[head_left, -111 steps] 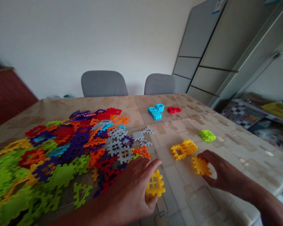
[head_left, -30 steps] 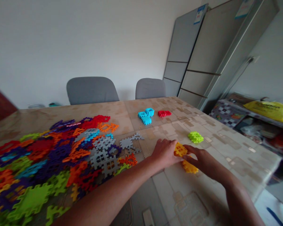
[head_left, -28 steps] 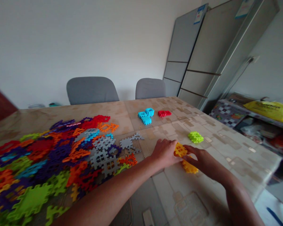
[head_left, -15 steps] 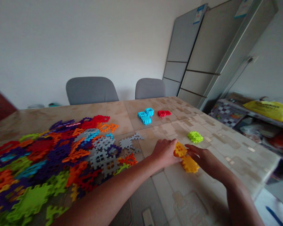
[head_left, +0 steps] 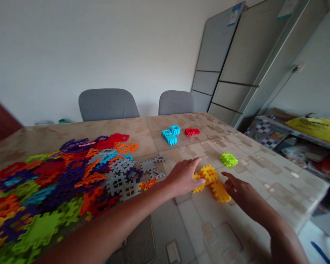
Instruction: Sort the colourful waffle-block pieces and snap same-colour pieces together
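A small heap of yellow interlocking plastic pieces [head_left: 212, 180] lies on the table [head_left: 236, 128] between my hands. My left hand [head_left: 183, 176] hovers just left of the heap with fingers stretched out, its thumb close to the pieces. On the other side, my right hand [head_left: 239, 190] is beside the heap with fingers loosely extended and nothing in them. A large spread of many-coloured pieces [head_left: 57, 176] covers the left half of the table, with grey pieces [head_left: 126, 176] at its right edge.
A blue stack [head_left: 171, 134], a red piece [head_left: 192, 131] and a lime-green stack [head_left: 228, 159] sit apart on the table's right half. Two grey chairs [head_left: 108, 103] stand behind the table. Tall grey cabinets [head_left: 236, 62] and cluttered shelves are on the right.
Both hands have let go of the yellow pieces and drawn slightly apart. The yellow pieces now rest on the table, and the left hand's fingers have spread.
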Available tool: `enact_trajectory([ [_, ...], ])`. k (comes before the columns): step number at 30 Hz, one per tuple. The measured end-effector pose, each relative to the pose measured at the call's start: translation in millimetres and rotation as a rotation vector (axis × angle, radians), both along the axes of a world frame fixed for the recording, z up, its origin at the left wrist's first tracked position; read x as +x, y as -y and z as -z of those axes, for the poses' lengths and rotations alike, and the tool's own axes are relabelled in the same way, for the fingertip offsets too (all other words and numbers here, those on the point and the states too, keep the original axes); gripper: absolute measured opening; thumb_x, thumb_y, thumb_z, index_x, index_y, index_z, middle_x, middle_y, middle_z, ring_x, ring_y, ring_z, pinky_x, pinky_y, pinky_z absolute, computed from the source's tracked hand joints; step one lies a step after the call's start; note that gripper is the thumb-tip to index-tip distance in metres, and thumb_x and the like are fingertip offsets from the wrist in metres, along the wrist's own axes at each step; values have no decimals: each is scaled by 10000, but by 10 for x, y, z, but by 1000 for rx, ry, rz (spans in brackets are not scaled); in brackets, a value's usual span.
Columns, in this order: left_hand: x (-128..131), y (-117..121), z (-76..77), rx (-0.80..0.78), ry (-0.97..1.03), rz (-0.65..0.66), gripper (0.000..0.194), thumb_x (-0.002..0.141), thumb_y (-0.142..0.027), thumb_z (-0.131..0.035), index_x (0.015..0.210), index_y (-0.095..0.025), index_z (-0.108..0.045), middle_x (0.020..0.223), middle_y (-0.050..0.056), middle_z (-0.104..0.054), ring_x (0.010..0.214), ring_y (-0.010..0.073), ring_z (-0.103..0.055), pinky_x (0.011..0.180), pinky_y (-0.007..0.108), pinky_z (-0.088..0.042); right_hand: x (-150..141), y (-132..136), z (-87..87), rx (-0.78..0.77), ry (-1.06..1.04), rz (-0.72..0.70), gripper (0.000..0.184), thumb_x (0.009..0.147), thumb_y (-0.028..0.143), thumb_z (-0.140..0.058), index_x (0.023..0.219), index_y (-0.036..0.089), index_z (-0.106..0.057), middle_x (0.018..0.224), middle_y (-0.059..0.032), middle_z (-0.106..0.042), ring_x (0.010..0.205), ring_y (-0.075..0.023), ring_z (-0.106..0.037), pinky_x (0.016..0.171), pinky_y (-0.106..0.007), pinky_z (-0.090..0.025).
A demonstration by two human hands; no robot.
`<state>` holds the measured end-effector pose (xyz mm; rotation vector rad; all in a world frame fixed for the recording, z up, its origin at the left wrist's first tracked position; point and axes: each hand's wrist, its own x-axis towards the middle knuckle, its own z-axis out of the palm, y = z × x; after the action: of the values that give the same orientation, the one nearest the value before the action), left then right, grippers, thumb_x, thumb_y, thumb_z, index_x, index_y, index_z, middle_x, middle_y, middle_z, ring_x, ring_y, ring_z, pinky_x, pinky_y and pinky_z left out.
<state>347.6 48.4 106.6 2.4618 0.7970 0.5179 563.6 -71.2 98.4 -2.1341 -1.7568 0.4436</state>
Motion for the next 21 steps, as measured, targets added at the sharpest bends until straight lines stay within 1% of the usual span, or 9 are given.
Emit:
enact_trajectory([
  [2,-241,10,-67,-16,42,-25,650,857,-248,-725,1450,-197,-464,1396,104,-634,1251,240,-616,1075,365,-481,-37,17,20,16,-5,-16,572,940,427,-304,1380,158,-549,865,-93,-750,737,-266,-702,722,-394,-514],
  [6,-812,74,-168,-26,89,-88,597,841,-147,-654,1409,-253,-504,1380,53,-649,1261,228,-608,1100,394,-459,-46,6,18,21,-9,-30,592,933,435,-302,1398,151,-535,802,-71,-732,693,-257,-690,678,-369,-506],
  [8,-1041,111,-154,-20,87,-118,587,831,-117,-628,1390,-259,-517,1356,48,-660,1261,225,-604,1103,406,-454,-34,-14,11,38,33,-1,586,932,421,-296,1396,154,-534,814,-76,-738,704,-262,-698,673,-370,-503],
  [10,-1160,144,-96,-13,66,-119,581,819,-95,-633,1375,-235,-533,1350,67,-658,1266,231,-598,1110,411,-447,-22,-37,14,58,109,55,582,941,407,-274,1390,143,-533,866,-106,-753,750,-286,-717,688,-392,-506],
  [12,-1147,179,-27,-8,37,-90,591,816,-90,-664,1381,-209,-534,1363,91,-647,1278,240,-589,1115,406,-444,-13,-59,34,57,180,104,590,949,399,-251,1387,116,-528,880,-139,-761,787,-320,-730,699,-424,-512],
  [15,-922,254,25,-4,0,-33,657,813,-149,-756,1419,-180,-503,1401,123,-621,1300,270,-571,1113,407,-448,8,-75,89,39,180,122,581,947,452,-288,1357,131,-546,857,-138,-776,772,-342,-744,707,-456,-535],
  [18,-624,361,-13,7,-24,22,679,808,-225,-816,1408,-144,-509,1415,158,-605,1301,313,-566,1110,440,-452,66,-66,136,86,130,136,546,921,510,-361,1296,182,-585,874,-121,-792,742,-347,-753,691,-468,-559],
  [20,-504,444,-65,14,-33,52,614,822,-225,-810,1366,-134,-540,1377,159,-633,1269,309,-591,1107,430,-457,115,-59,140,180,149,135,526,912,505,-384,1272,187,-597,880,-132,-793,763,-361,-757,680,-474,-571],
  [21,-490,487,-93,17,-35,68,593,828,-233,-806,1354,-137,-549,1355,150,-649,1254,299,-602,1104,409,-461,132,-59,133,236,169,114,517,912,499,-392,1271,189,-599,889,-138,-792,784,-365,-759,683,-474,-579],
])
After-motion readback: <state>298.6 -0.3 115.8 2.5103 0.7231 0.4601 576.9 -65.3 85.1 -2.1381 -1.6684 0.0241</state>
